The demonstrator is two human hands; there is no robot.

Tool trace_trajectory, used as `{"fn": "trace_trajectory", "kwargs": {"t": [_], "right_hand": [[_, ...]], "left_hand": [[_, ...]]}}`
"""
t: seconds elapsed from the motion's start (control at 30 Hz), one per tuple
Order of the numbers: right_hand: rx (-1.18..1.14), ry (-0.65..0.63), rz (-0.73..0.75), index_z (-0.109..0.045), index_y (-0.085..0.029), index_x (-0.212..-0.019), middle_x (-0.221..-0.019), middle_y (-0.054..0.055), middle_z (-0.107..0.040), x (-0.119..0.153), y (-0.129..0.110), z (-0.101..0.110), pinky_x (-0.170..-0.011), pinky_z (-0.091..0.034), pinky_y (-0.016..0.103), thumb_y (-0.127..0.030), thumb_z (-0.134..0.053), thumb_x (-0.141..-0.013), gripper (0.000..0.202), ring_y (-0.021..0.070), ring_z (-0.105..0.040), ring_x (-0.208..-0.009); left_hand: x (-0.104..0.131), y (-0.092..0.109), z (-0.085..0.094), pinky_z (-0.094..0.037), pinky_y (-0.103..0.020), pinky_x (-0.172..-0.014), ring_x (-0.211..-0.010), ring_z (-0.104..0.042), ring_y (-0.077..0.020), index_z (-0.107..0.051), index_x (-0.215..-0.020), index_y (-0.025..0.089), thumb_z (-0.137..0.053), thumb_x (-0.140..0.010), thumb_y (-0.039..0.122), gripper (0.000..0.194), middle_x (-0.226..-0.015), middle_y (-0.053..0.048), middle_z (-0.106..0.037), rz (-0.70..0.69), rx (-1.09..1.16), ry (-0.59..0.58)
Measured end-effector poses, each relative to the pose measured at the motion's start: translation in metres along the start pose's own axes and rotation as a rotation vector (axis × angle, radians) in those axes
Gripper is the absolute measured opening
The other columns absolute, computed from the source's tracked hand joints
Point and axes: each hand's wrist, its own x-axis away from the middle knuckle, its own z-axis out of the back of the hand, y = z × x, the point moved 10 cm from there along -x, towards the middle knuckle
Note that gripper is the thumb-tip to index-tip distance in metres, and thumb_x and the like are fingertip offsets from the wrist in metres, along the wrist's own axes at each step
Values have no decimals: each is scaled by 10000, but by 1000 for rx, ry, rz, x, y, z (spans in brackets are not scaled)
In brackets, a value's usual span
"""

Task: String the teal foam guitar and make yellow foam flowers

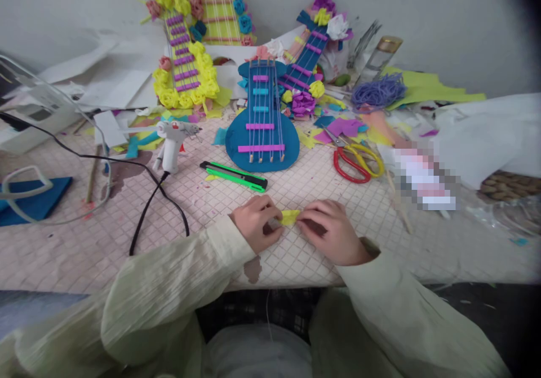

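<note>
Yellow strip (289,217) held between left hand (256,224) and right hand (332,228)

Both forearms reach in from the lower corners, wrapped in loose pale sleeves (181,265), and the hands meet low over the near part of the table (313,181). The left thumb and forefinger pinch one end of the strip; the right thumb and fingertips pinch the other. The remaining fingers of each hand curl inward, the backs of both hands turned upward.

A light cover with a diamond pattern spreads across the table, which stands against a plain grey wall (105,6). Just beyond the left hand lies a green-and-black cutter (234,176), and behind it a blue paper guitar (234,141) with strings and pink and light blue crosspieces. Red-and-yellow-handled scissors (343,143) lie to the right of the guitar, a white glue gun (172,144) to its left. Colourful scraps, a tangle of purple cord (378,90) and more decorated instruments (182,62) crowd the back.

As for the strip, it is small and bright yellow, short between the two grips, its ends hidden by the fingers. Whether it is folded or rolled cannot be told.
</note>
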Motion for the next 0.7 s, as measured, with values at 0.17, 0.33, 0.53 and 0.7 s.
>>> {"fn": "trace_trajectory", "kwargs": {"t": [0.17, 0.33, 0.53, 0.7], "right_hand": [[-19, -6, -37, -617, -214, -748, -786, 19, -613, 0, 3, -2, -744, -361, 373, -201, -576, -750, 42, 183, -533, -777], [-31, -9, -59, -616, -216, -734, -793, 18, -618, 0, 4, -2, -754, -361, 379, -217, -578, -752, 42, 186, -540, -786], [-45, -6, -70, -608, -216, -720, -779, 17, -620, -1, 5, -1, -743, -369, 373, -229, -581, -749, 41, 186, -548, -778], [-59, -6, -80, -604, -213, -726, -775, 16, -618, -1, 6, -1, -747, -370, 376, -219, -580, -748, 33, 182, -546, -770]], "left_hand": [[-2, 0, -1, -464, -297, -655, -744, -517, -170, -608, -748, 166, -561, -714, 251, 102, -786, -50, -565, 10, -3, -10], [-3, 0, -2, -457, -289, -661, -730, -514, -159, -605, -751, 164, -513, -753, 214, 104, -773, -49, -572, -20, -4, -17], [-3, 1, -2, -452, -285, -659, -728, -514, -156, -602, -761, 165, -509, -754, 214, 105, -781, -52, -572, -26, 7, -13], [-3, 2, -3, -452, -285, -657, -713, -511, -155, -594, -734, 167, -512, -747, 223, 100, -762, -44, -578, -18, -14, -43]]}}
